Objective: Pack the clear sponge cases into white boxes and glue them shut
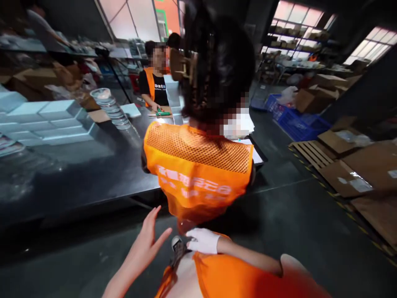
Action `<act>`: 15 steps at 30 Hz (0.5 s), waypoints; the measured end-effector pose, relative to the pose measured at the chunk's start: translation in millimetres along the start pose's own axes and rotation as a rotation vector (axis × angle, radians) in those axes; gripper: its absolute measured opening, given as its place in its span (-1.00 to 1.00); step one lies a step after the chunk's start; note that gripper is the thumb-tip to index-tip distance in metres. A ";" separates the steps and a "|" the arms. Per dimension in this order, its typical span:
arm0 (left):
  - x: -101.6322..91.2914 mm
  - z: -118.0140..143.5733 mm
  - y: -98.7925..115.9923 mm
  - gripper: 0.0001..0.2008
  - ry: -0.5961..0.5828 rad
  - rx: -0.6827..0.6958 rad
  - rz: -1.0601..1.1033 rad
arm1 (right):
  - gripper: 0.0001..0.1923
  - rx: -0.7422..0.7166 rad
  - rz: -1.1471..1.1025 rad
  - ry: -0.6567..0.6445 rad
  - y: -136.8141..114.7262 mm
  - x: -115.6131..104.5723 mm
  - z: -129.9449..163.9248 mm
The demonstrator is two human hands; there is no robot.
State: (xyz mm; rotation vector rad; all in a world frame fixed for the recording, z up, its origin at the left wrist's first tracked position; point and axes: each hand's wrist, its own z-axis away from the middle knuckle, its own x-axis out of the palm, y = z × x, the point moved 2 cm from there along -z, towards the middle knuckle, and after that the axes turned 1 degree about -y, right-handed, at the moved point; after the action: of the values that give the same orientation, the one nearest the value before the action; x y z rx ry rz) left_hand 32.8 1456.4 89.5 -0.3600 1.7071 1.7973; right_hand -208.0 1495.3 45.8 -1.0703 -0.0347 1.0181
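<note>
Small grey clip (177, 243), blurred: pinched by gloved right hand (203, 241); bare left hand (149, 244) just beside, open, empty; orange vest (235, 275) below, cut off

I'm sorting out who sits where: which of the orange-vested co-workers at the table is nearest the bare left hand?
The co-worker with the mesh-backed vest, back turned, just beyond the left hand; the other sits far down the table.

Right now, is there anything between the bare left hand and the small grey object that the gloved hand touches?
Nothing visible stands between them. The left hand is open, fingers spread, just left of the small grey object, with only dark floor in the gap. The right hand, in a white glove, touches the object from the other side.
</note>
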 end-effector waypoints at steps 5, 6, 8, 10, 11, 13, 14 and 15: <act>2.6 3.0 -43.1 -0.12 -0.100 -0.196 0.117 | -0.47 0.055 -0.141 0.059 -23.9 -0.2 -31.9; 1.0 8.2 -52.9 -0.12 -0.130 -0.234 0.128 | -0.49 0.052 -0.184 0.080 -30.4 -2.6 -42.3; -5.4 21.4 -76.9 -0.11 -0.188 -0.309 0.131 | -0.53 0.049 -0.287 0.150 -43.5 -11.9 -66.8; -16.9 35.1 -106.9 -0.11 -0.224 -0.382 0.110 | -0.57 0.045 -0.403 0.267 -54.8 -28.2 -93.3; -24.2 40.5 -123.1 -0.10 -0.235 -0.416 0.090 | -0.60 0.039 -0.462 0.336 -59.0 -38.7 -105.6; -40.7 45.7 -153.0 -0.11 -0.265 -0.459 0.028 | -0.65 0.024 -0.580 0.463 -63.7 -62.0 -125.7; -49.1 44.7 -164.8 -0.10 -0.286 -0.468 -0.008 | -0.67 0.020 -0.636 0.513 -64.2 -73.8 -132.9; -56.9 41.0 -173.6 -0.09 -0.313 -0.469 -0.040 | -0.68 0.023 -0.688 0.555 -63.6 -85.1 -138.1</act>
State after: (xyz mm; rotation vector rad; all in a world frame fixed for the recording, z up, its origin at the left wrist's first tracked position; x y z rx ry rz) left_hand 190.1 1476.0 -10.0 -0.2830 1.0529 2.0888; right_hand -148.0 1332.1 56.9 -1.1706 0.0574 0.0900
